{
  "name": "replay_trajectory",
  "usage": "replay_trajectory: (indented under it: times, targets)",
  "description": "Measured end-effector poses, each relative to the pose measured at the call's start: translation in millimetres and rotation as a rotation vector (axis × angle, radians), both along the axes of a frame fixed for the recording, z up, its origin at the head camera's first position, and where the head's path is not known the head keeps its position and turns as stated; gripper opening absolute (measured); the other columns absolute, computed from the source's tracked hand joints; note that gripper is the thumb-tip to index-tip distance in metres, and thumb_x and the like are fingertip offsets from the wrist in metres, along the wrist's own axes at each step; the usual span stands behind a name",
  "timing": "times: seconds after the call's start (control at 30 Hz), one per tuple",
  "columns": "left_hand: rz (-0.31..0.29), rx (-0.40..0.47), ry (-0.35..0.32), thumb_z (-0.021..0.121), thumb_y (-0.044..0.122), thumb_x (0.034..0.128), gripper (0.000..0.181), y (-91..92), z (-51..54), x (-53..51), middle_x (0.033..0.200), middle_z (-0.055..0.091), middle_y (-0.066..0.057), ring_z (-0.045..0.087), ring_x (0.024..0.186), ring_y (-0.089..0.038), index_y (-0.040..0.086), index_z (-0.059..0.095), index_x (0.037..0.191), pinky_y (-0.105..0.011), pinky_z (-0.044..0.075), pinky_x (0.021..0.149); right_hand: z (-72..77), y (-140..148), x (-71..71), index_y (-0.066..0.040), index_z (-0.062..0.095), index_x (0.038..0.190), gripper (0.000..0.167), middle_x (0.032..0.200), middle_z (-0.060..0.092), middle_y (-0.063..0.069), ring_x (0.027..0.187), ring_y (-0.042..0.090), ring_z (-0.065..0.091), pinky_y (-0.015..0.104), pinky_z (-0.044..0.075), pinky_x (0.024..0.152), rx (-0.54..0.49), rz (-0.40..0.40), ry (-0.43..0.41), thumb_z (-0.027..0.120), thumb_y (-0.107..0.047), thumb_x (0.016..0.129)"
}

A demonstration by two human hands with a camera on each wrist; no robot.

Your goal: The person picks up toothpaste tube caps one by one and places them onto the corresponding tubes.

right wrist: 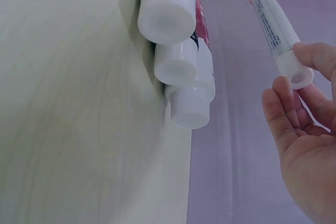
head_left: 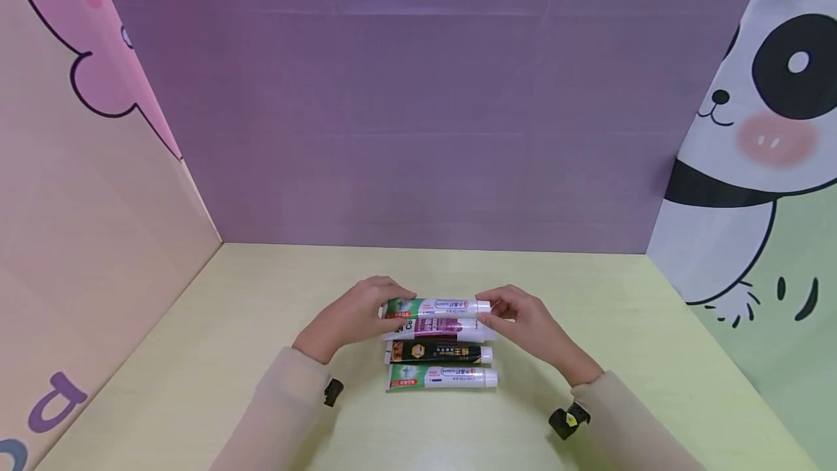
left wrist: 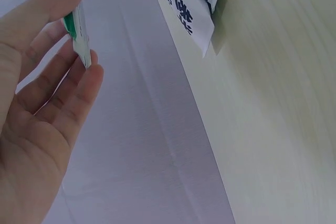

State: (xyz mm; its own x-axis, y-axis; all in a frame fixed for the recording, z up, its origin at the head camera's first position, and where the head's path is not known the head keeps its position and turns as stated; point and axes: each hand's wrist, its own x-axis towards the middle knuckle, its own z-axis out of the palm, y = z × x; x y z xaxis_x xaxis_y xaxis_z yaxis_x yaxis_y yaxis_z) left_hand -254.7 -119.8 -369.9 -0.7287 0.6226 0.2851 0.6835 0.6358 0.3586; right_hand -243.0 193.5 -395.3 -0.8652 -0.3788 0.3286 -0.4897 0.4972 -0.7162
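Both hands hold one green-and-white toothpaste tube (head_left: 451, 308) crosswise, raised off the table. My left hand (head_left: 360, 315) pinches its flat crimped end between thumb and fingers, as the left wrist view also shows. At the white cap, the thumb and fingers of my right hand (head_left: 530, 322) grip the other end. Below it in the head view lie a purple-and-white tube (head_left: 438, 328), a black tube (head_left: 445, 352) and another green-and-white tube (head_left: 451, 376), stacked in a row with caps (right wrist: 167, 11) to the right.
A pale wooden table (head_left: 196, 384) lies under the hands. Behind it rises a purple panel (head_left: 418, 107). A pink-and-cream panel (head_left: 98, 238) stands at the left and a panda-print panel (head_left: 739, 238) at the right. Dark wrist cameras sit below both wrists.
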Motion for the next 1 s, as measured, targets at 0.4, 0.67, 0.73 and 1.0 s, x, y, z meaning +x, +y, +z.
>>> replay_trajectory:
  times: [0.4,0.67,0.73,1.0]
  targets:
    - [0.015,0.014,-0.044,0.075,0.009,0.088,0.038,2.2,-2.5,-7.8,0.117,0.066,-0.007,0.058,0.099,-0.018,0.004,0.069,0.125,-0.032,0.054,0.083,-5.8,0,-14.3,-0.003,0.069,0.121,0.031,0.1,0.064,0.002,0.083,0.016,0.061,0.026,0.053,0.071,0.014,-0.037,-0.011,0.074,-0.013,0.092]
    - [0.003,0.032,-0.06,0.074,0.008,0.0902,0.037,3.8,-9.4,-16.3,0.118,0.065,-0.009,0.06,0.103,-0.02,0.002,0.068,0.127,-0.036,0.054,0.087,-11.4,0,-21.0,-0.003,0.069,0.122,0.032,0.102,0.065,0.003,0.086,0.017,0.063,0.028,0.054,0.073,0.01,-0.049,-0.036,0.074,-0.014,0.092]
    - [0.0,0.033,-0.063,0.073,0.008,0.0905,0.037,4.7,-11.5,-18.9,0.117,0.065,-0.008,0.06,0.102,-0.019,0.002,0.068,0.126,-0.035,0.054,0.086,-12.8,1,-23.2,-0.002,0.069,0.122,0.032,0.103,0.065,0.004,0.087,0.017,0.063,0.028,0.054,0.073,0.014,-0.053,-0.044,0.073,-0.014,0.093]
    - [0.022,0.045,-0.12,0.071,0.01,0.0924,0.036,7.8,-19.9,-28.9,0.118,0.064,-0.008,0.059,0.102,-0.019,0.003,0.068,0.127,-0.034,0.055,0.083,-19.1,2,-32.4,-0.002,0.069,0.122,0.031,0.108,0.066,0.006,0.088,0.017,0.062,0.029,0.053,0.072,0.041,-0.078,-0.104,0.072,-0.015,0.093]
